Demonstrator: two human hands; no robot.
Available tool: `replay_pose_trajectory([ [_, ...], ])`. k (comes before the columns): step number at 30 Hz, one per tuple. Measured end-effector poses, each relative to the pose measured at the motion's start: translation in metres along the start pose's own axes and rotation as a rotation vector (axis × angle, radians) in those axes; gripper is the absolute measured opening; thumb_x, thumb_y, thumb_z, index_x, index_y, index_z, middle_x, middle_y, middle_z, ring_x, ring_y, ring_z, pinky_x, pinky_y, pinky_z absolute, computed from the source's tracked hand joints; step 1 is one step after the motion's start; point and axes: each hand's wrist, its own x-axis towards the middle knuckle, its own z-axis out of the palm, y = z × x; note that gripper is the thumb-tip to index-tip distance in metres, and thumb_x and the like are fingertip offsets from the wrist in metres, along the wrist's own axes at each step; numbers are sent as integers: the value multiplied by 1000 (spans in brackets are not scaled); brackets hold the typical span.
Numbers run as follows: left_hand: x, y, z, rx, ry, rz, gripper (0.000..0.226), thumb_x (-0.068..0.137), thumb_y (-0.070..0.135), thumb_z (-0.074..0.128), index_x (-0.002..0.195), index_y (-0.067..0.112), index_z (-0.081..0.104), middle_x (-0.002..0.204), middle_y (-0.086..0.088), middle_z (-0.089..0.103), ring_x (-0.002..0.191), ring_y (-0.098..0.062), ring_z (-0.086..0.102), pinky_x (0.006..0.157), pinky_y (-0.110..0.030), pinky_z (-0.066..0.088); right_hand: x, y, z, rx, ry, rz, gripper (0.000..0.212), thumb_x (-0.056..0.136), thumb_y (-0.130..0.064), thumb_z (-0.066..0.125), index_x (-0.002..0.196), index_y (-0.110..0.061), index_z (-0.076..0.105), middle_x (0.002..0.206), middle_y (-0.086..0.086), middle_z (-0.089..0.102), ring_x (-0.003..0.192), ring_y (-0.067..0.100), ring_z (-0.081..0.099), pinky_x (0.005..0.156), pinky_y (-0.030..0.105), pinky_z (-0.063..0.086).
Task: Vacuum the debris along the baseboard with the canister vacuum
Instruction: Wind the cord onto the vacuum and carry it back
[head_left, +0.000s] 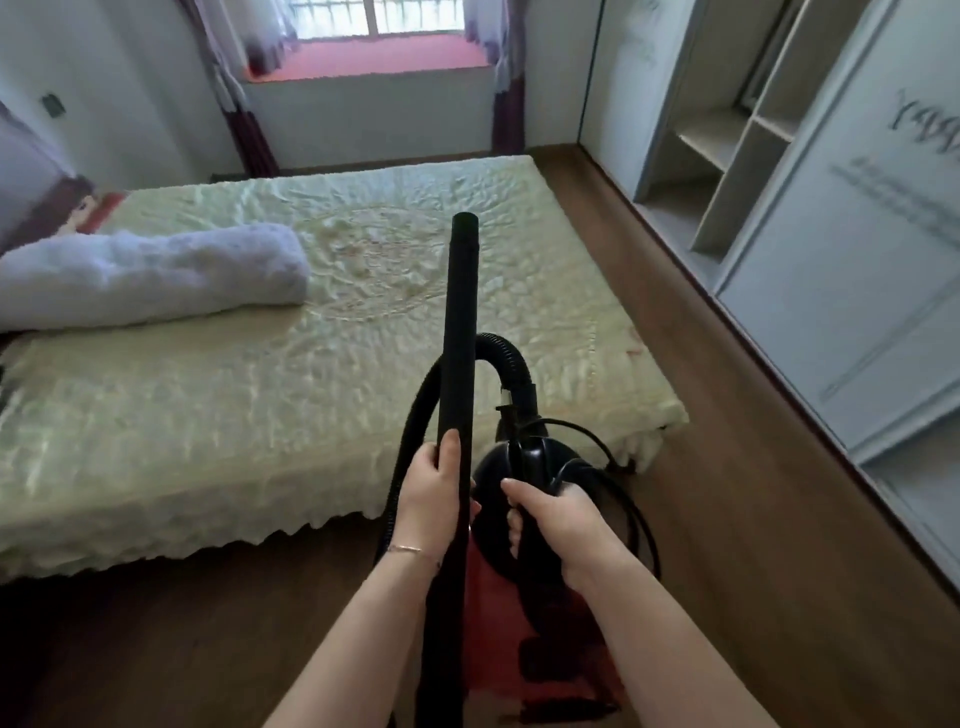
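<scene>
My left hand (428, 499) grips a long black vacuum tube (460, 322), held nearly upright with its open end up over the bed. My right hand (553, 525) is closed on the black handle of the canister vacuum (530, 457), which has a black top and a red body (498, 623) and hangs above the floor in front of me. A ribbed black hose (506, 353) arcs from the canister top and loops down behind the tube. A thin black power cord (636, 519) loops to the right of the canister. No debris is visible along the baseboard (810, 415).
A bed with a pale yellow-green cover (260, 389) fills the left and middle, with a rolled white blanket (150, 275) on it. A white wardrobe with open shelves (737, 145) lines the right wall. Brown wood floor (727, 467) runs between bed and wardrobe. A window sits at the far end.
</scene>
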Motion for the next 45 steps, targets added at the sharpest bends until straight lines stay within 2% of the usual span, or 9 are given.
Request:
replay_pose_trajectory([
  [3,23,10,46,70,-118,0,38,98,38,41,80,7,53,58,-4,54,43,-13,51,41,-21,42,13,-15,-34,52,126,-22,24,90,-11,60,67,-3,57,51,8,50,43,18,47,44,27,44],
  [9,73,26,135,220,-387,32,31,95,39,45,80,14,54,60,-3,54,54,-19,52,58,-35,42,38,-42,-97,211,386,-7,25,89,-9,60,65,-4,58,51,10,50,42,19,46,45,28,42],
  [12,93,45,173,240,-534,51,24,95,36,45,84,17,55,63,-3,56,58,-19,54,60,-36,46,44,-57,-121,304,497,2,23,89,-10,61,67,-4,60,51,9,51,42,18,47,45,28,43],
  [17,115,67,233,340,-745,138,16,95,33,45,89,21,53,65,0,55,55,-15,52,56,-31,44,51,-82,-165,427,643,-35,23,88,-12,62,66,-5,61,51,8,52,42,17,48,45,28,42],
  [21,117,74,286,410,-865,177,16,95,33,46,93,19,54,61,4,55,44,-5,52,41,-16,39,51,-90,-207,512,739,-48,22,87,-13,65,66,-5,64,54,9,55,45,20,51,46,27,43],
  [24,118,78,337,444,-920,177,17,95,32,48,89,17,53,57,5,52,36,-1,47,38,-16,35,56,-95,-247,562,775,-50,22,87,-12,64,67,-4,65,54,9,56,45,20,52,45,26,43],
  [35,103,99,526,513,-1010,119,16,95,33,46,90,18,49,66,4,53,53,-9,52,47,-20,39,75,-121,-420,599,858,-22,13,85,-13,67,75,-5,69,54,7,59,44,18,56,48,29,44],
  [39,106,122,576,460,-1016,160,15,94,30,47,83,21,47,63,5,51,51,-8,49,46,-19,39,82,-147,-471,549,858,-49,15,86,-12,66,74,-3,69,54,9,58,46,20,54,49,30,44],
  [45,143,139,649,441,-962,149,14,93,30,49,86,17,50,61,4,50,48,-8,46,45,-21,39,118,-191,-543,491,824,-57,19,85,-11,67,67,-4,68,53,9,58,45,21,54,49,28,44],
])
